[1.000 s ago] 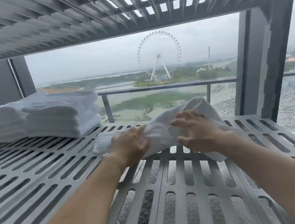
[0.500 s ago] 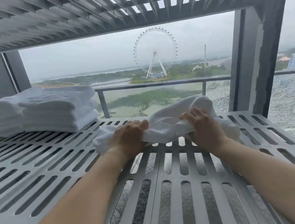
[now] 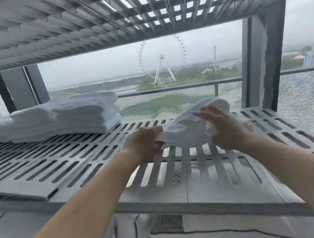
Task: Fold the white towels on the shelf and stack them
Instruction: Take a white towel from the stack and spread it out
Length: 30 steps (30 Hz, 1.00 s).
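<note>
A crumpled white towel (image 3: 186,130) is bunched up at the back right of the grey slotted shelf (image 3: 61,164), lifted slightly off it. My left hand (image 3: 145,143) grips the towel's left end with curled fingers. My right hand (image 3: 224,127) holds its right side, fingers curled into the cloth with the index finger stretched along the top. Two stacks of folded white towels stand at the back left: the nearer stack (image 3: 88,112) and a lower one (image 3: 22,127) beside it.
A slatted upper shelf (image 3: 97,16) hangs close overhead. A thick grey post (image 3: 262,59) stands at the back right, another post (image 3: 16,88) at the back left. A window with a railing lies behind. Striped white fabric (image 3: 188,235) lies on the level below.
Both hands have gathered the towel into a tighter bundle and raised it from the shelf. The view has pulled back, so the shelf's front edge and the level below now show.
</note>
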{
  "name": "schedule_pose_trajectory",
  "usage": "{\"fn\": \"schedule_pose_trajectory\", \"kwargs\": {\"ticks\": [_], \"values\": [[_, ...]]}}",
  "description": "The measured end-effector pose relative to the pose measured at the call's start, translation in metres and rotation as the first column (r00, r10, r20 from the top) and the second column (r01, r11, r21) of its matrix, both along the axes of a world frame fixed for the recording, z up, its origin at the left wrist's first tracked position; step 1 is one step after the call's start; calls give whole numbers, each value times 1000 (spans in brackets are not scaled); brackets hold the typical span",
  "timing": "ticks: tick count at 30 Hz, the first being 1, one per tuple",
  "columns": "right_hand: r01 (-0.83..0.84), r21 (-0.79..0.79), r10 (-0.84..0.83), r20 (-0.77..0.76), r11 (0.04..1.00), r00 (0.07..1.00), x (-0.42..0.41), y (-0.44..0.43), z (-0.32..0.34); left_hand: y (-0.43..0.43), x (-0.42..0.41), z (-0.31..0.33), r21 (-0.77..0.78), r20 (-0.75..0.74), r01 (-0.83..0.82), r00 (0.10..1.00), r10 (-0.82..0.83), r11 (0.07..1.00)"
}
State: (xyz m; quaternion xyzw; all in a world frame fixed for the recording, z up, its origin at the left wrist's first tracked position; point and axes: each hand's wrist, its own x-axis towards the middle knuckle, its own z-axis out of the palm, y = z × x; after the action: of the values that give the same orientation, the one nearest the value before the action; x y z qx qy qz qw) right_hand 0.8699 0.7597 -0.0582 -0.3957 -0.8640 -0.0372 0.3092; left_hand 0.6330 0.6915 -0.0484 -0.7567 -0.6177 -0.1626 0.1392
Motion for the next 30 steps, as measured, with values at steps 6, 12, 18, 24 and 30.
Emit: {"fn": "schedule_pose_trajectory", "kwargs": {"ticks": [6, 12, 18, 24, 30], "values": [[161, -85, -130, 294, 983, 947, -13, -51, -8, -52, -6, -23, -170, 138, 63, 990, -39, 983], [296, 83, -308, 251, 951, 918, -34, -70, -5, -72, -6, -31, -254, 277, 120, 960, -47, 960], [138, 41, -144, 277, 990, 950, -48, -47, -3, -55, -16, -32, -266, 418, 193, 906, -67, 945], [108, -185, -17, 435, 977, 900, -42, 5, -20, 7, -8, -33, -116, 260, 105, 963, -71, 988], [65, -79, -30, 381, 995, 924, -36, 50, -24, 75, 11, -17, -195, 85, 79, 994, -64, 978]]}}
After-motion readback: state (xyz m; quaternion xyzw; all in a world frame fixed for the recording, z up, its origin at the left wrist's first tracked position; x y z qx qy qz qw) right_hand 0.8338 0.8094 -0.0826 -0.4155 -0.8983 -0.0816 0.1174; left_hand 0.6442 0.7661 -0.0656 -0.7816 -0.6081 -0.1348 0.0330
